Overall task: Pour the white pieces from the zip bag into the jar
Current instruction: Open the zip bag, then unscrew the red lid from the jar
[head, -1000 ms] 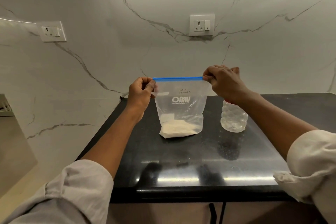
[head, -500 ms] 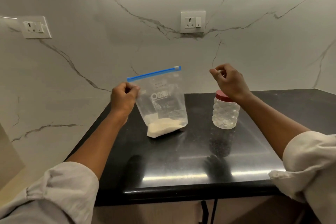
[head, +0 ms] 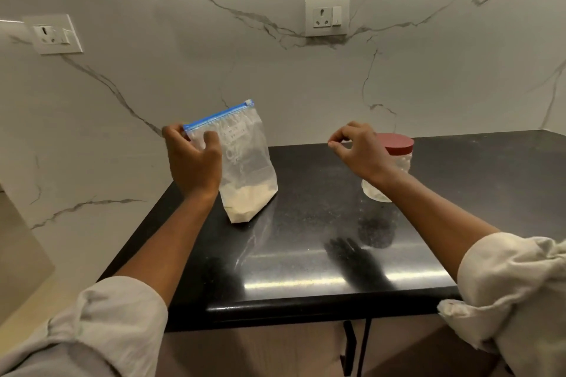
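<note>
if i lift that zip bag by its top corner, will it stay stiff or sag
The zip bag is thin clear film, so it will probably sag and fold. The white pieces fill only the bottom, so that end likely hangs low and swings. The left hand pinching one corner already leaves its top tilted.

Black counter [head: 306,254], glossy, with reflections near the front edge. Behind it, white marble wall [head: 183,55] with grey veins. Two sockets on the wall: one [head: 327,16] above the counter, another [head: 52,34] far left. Cabinet front [head: 260,352] below the counter.
</note>
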`<state>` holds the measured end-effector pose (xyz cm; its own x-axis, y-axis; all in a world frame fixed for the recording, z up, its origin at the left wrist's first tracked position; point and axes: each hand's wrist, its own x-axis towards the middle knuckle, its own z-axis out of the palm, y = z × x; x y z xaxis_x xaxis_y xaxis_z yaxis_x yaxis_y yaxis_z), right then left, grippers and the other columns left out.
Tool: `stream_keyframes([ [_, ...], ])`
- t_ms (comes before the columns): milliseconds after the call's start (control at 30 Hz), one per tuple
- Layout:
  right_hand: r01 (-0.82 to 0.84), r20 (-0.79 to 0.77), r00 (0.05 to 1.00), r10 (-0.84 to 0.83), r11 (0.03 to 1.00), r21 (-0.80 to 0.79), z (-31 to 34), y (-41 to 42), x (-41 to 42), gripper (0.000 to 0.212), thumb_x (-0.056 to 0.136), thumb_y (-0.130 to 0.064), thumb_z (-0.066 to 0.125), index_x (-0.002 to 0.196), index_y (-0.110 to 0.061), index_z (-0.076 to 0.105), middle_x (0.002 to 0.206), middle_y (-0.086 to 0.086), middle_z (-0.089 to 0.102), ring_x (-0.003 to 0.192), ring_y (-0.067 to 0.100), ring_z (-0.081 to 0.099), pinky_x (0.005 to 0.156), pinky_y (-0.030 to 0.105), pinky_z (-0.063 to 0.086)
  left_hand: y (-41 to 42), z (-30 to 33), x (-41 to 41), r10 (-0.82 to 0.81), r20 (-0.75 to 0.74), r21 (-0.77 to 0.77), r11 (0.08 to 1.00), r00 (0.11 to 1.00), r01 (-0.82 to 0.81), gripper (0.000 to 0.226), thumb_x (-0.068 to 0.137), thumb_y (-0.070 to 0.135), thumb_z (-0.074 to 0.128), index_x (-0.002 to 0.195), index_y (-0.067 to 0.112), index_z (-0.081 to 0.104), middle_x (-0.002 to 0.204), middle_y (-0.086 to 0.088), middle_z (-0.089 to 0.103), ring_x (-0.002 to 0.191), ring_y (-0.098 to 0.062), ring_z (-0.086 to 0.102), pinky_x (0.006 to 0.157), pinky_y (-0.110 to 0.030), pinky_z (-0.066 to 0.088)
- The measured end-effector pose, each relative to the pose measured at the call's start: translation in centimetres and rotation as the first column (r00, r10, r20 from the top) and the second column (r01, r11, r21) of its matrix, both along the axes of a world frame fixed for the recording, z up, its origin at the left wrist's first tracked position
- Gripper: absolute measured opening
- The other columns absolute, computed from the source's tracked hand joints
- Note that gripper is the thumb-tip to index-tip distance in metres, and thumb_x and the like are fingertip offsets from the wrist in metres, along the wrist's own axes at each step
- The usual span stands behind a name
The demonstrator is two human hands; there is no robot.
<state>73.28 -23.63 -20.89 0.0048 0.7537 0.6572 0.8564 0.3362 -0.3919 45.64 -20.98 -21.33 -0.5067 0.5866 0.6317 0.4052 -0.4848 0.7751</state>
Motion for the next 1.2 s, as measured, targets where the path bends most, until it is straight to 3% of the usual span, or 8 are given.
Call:
stream_keyframes([
  [100, 0.245, -0.045, 0.97, -0.241, 0.956, 0.163, 0.7, -0.5, 2.1, 0.014, 0.092, -0.025, 0.06, 0.094, -0.016, 0.071, 0.107, 0.003, 0.064, 0.107, 0.024, 0.05, 0.084, 0.034, 0.025, -0.4, 0.6, 0.4, 0.196, -0.038, 0.155, 0.97, 0.98, -0.188, 0.047, 0.082, 0.027, 0.06, 0.122, 0.004, 0.049, 0.116, -0.012, 0.056, 0.103, -0.025, 0.053, 0.09, -0.029, 0.04],
  [167, 0.427, -0.152, 0.902, -0.404, 0.887, 0.175, 1.2, -1.0, 4.4, 0.017, 0.092, -0.032, 0.055, 0.097, -0.02, 0.068, 0.113, 0.005, 0.062, 0.112, 0.028, 0.047, 0.083, 0.037, 0.022, -0.7, 1.0, 0.9, 0.272, -0.129, 0.297, 0.928, 0.953, -0.225, 0.046, 0.082, 0.028, 0.06, 0.122, 0.005, 0.051, 0.12, -0.011, 0.055, 0.112, -0.026, 0.049, 0.093, -0.033, 0.032],
  [300, 0.502, -0.069, 0.849, -0.524, 0.84, -0.205, 0.5, -1.2, 7.6, 0.058, 0.084, -0.066, 0.053, 0.123, -0.024, 0.055, 0.132, 0.016, 0.047, 0.125, 0.04, 0.04, 0.1, 0.055, 0.031, -1.2, 1.0, 3.5, 0.18, -0.401, 0.489, 0.871, 0.898, 0.044, 0.032, 0.086, 0.017, 0.061, 0.114, 0.005, 0.052, 0.112, -0.012, 0.055, 0.107, -0.023, 0.048, 0.093, -0.034, 0.035],
  [433, 0.306, -0.13, 0.92, -0.369, 0.886, -0.348, -0.9, -1.4, 7.6, 0.092, 0.07, -0.077, 0.061, 0.14, -0.019, 0.042, 0.133, 0.018, 0.043, 0.119, 0.04, 0.049, 0.099, 0.051, 0.045, -1.8, -0.1, 6.4, -0.147, -0.575, 0.272, 0.894, 0.805, 0.357, 0.025, 0.088, 0.01, 0.061, 0.11, 0.002, 0.053, 0.105, -0.01, 0.055, 0.093, -0.023, 0.055, 0.085, -0.045, 0.048],
  [600, 0.231, -0.101, 0.958, -0.269, 0.93, -0.286, -1.4, -1.5, 4.2, 0.082, 0.073, -0.06, 0.074, 0.137, -0.019, 0.04, 0.128, 0.016, 0.044, 0.112, 0.034, 0.052, 0.088, 0.033, 0.044, -2.0, -1.4, 7.7, -0.303, -0.646, 0.062, 0.894, 0.701, 0.444, 0.029, 0.089, 0.015, 0.065, 0.114, 0.008, 0.051, 0.106, -0.004, 0.056, 0.09, -0.016, 0.056, 0.078, -0.038, 0.053],
  [800, -0.006, -0.125, 0.992, -0.031, 0.958, -0.287, -1.7, -2.1, -3.6, 0.081, 0.075, -0.061, 0.07, 0.138, -0.023, 0.037, 0.128, 0.009, 0.043, 0.111, 0.024, 0.05, 0.087, 0.029, 0.047, -1.2, -4.2, 8.0, -0.747, -0.515, -0.477, 0.658, 0.421, 0.582, 0.115, 0.065, 0.049, 0.086, 0.147, 0.024, 0.01, 0.142, -0.001, 0.036, 0.126, -0.014, 0.045, 0.105, -0.029, 0.042],
  [1000, 0.124, 0.094, 0.991, -0.096, 0.918, -0.376, -0.7, -1.6, -6.4, 0.086, 0.075, -0.074, 0.055, 0.139, -0.02, 0.036, 0.131, 0.013, 0.041, 0.117, 0.032, 0.048, 0.093, 0.044, 0.05, 0.1, -7.7, 7.6, -0.796, -0.187, -0.441, 0.592, 0.576, 0.674, 0.103, 0.059, 0.052, 0.09, 0.137, 0.042, 0.023, 0.123, 0.03, 0.049, 0.115, 0.011, 0.052, 0.087, -0.011, 0.048],
  [1200, 0.291, 0.322, 0.929, -0.181, 0.895, -0.338, 1.0, -0.4, -6.7, 0.088, 0.073, -0.084, 0.042, 0.12, -0.01, 0.054, 0.12, 0.015, 0.052, 0.11, 0.031, 0.049, 0.081, 0.041, 0.042, 0.9, -8.2, 7.8, -0.831, -0.142, -0.461, 0.536, 0.537, 0.707, 0.094, 0.061, 0.055, 0.089, 0.135, 0.048, 0.03, 0.126, 0.021, 0.059, 0.118, 0.004, 0.056, 0.1, -0.031, 0.048],
])
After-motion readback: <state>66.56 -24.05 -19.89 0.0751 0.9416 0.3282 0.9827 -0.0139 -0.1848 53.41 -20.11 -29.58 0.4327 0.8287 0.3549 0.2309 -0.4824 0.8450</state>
